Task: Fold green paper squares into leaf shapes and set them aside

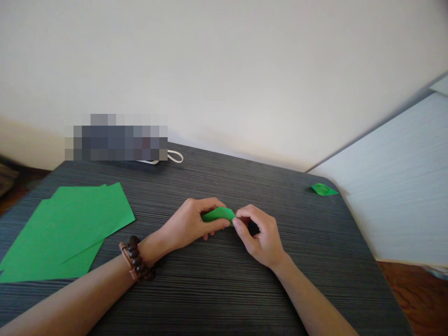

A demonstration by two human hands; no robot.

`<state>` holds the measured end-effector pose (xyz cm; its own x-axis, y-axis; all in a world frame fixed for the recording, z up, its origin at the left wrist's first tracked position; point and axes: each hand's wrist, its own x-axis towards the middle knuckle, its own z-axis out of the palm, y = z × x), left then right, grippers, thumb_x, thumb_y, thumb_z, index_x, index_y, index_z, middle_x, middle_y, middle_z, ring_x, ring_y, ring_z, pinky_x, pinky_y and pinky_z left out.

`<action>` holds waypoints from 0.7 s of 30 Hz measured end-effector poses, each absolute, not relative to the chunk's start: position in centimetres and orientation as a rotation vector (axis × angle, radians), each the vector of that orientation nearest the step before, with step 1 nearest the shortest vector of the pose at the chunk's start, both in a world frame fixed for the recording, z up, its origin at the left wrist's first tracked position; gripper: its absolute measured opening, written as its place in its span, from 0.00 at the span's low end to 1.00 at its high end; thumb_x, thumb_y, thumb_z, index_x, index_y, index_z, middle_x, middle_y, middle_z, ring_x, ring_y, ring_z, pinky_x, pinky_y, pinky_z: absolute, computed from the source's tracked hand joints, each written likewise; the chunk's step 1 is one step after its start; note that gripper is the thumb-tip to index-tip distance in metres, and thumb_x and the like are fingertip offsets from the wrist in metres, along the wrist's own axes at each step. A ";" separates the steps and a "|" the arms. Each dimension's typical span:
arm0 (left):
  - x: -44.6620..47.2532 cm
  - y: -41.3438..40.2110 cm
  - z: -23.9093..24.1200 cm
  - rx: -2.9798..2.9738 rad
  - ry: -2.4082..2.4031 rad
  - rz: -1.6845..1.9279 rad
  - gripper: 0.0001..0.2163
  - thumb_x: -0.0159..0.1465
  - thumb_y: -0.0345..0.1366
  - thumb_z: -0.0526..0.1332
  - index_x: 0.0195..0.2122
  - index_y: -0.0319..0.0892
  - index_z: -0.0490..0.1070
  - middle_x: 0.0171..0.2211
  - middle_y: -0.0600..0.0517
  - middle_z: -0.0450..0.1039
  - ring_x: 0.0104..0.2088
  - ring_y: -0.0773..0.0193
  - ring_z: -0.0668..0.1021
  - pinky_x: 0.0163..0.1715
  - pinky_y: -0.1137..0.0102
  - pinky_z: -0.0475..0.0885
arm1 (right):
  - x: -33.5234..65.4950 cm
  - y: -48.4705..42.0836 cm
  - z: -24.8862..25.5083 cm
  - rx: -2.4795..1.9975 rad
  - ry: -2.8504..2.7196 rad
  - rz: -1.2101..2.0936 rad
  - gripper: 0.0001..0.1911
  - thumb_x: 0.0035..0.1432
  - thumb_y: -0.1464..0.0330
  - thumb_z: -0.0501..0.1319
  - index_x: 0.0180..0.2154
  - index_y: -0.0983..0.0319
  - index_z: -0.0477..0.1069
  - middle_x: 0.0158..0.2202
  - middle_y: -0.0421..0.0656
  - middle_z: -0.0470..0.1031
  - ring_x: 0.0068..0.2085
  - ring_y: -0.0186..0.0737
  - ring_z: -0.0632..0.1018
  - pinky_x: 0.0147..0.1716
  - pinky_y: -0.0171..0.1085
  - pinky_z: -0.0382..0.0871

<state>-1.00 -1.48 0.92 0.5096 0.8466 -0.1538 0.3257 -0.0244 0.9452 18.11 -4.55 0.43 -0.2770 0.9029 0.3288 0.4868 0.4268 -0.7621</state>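
A small folded piece of green paper (219, 214) is held up between my two hands, over the middle of the dark table. My left hand (191, 223) wraps round its left part, with the thumb along the near side and the fingers behind. At the paper's right end, my right hand (261, 233) pinches the tip between thumb and forefinger. The folds inside my left palm are hidden. A dark beaded bracelet (138, 261) circles my left wrist.
Several flat sheets of green paper (70, 228) overlap on the left of the dark, streaked table (217, 289). A folded green paper piece (324, 189) lies near the far right corner. At the back left, a blurred-out object stands near a white cord loop (176, 156), before the wall.
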 end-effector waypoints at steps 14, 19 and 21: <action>-0.6 -1.7 0.7 1.469 1.002 0.850 0.09 0.55 0.35 0.65 0.33 0.40 0.66 0.31 0.55 0.74 0.24 0.71 0.77 0.25 0.76 0.74 | 18.0 -4.7 0.0 -1.166 -1.849 0.695 0.05 0.56 0.72 0.58 0.37 0.60 0.67 0.32 0.41 0.72 0.32 0.35 0.73 0.34 0.36 0.68; -0.8 -1.6 0.3 1.431 1.020 0.979 0.11 0.54 0.36 0.66 0.30 0.40 0.62 0.32 0.54 0.75 0.26 0.67 0.79 0.28 0.73 0.76 | 18.3 -4.7 -0.2 -1.227 -1.732 0.679 0.05 0.56 0.71 0.58 0.38 0.60 0.67 0.31 0.41 0.73 0.30 0.35 0.74 0.32 0.36 0.68; -0.8 -1.6 0.4 1.503 1.042 0.961 0.09 0.55 0.37 0.65 0.29 0.40 0.65 0.30 0.54 0.75 0.26 0.68 0.79 0.28 0.74 0.75 | 18.3 -4.7 -0.1 -1.195 -1.763 0.700 0.05 0.56 0.70 0.58 0.37 0.60 0.67 0.32 0.41 0.73 0.30 0.35 0.74 0.32 0.36 0.68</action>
